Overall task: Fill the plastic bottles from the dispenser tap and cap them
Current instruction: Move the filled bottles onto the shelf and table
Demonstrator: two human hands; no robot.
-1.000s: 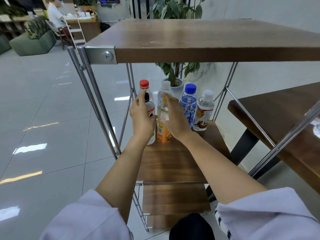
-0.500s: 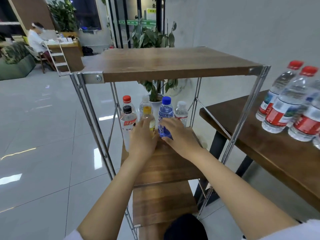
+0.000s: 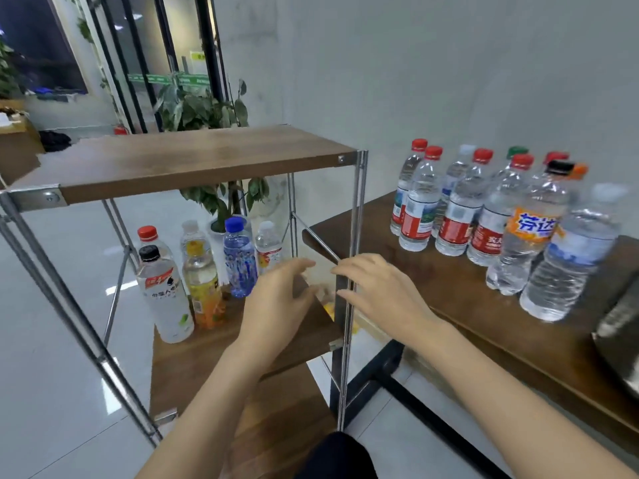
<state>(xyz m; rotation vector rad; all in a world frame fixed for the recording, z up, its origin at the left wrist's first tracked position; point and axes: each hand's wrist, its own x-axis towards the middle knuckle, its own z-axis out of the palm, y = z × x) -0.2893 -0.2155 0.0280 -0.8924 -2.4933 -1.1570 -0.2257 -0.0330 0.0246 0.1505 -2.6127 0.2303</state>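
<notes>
Glossy pale floor tiles (image 3: 52,305) run under a chrome-legged rack (image 3: 193,157) whose wood-grain middle shelf (image 3: 207,357) carries six capped plastic bottles (image 3: 202,271) toward its back left corner. On the dark wooden bench (image 3: 466,305) a crowd of ribbed clear bottles (image 3: 460,209) stands near its far edge; the rightmost ones blur. My left hand (image 3: 276,302) hovers over the shelf's right edge, my right hand (image 3: 383,292) beyond the chrome post (image 3: 356,236), fingers (image 3: 345,269) loosely spread, gripping nothing. A steel vessel (image 3: 619,340) is cut off at the right.
</notes>
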